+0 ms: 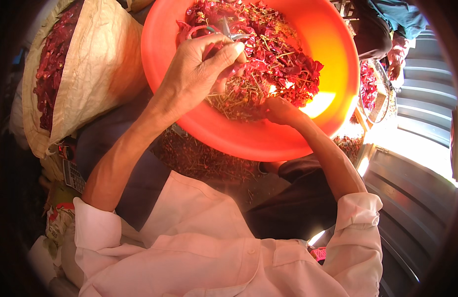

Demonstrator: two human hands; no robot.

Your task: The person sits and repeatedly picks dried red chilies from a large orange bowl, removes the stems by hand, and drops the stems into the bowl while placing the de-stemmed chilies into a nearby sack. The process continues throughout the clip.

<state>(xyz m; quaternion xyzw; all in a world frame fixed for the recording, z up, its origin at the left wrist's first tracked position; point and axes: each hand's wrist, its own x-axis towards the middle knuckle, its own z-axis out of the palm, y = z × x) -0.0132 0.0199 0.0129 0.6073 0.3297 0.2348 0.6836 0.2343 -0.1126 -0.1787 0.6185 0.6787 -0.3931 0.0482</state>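
A wide orange-red plastic basin (229,143) sits before me, holding broken dried red chillies (288,70) and a heap of loose stems (232,100). My left hand (205,68) is raised over the basin's near left side, thumb pressed to curled fingers, with a blurred piece of dried red chilli (233,69) at the fingertips. Just beyond it, scissors (226,29) with spread blades show among the chillies, partly hidden by the hand. My right hand (282,110) reaches down into the stems and chillies near the basin's front; its fingertips are hidden.
A woven sack (103,63) of dried red chillies leans at the left, with a calculator (73,174) below it. Chilli scraps (199,156) litter the floor. Another person's hand (394,70) and a round sieve (379,96) are at the right, beside corrugated metal sheeting (407,185).
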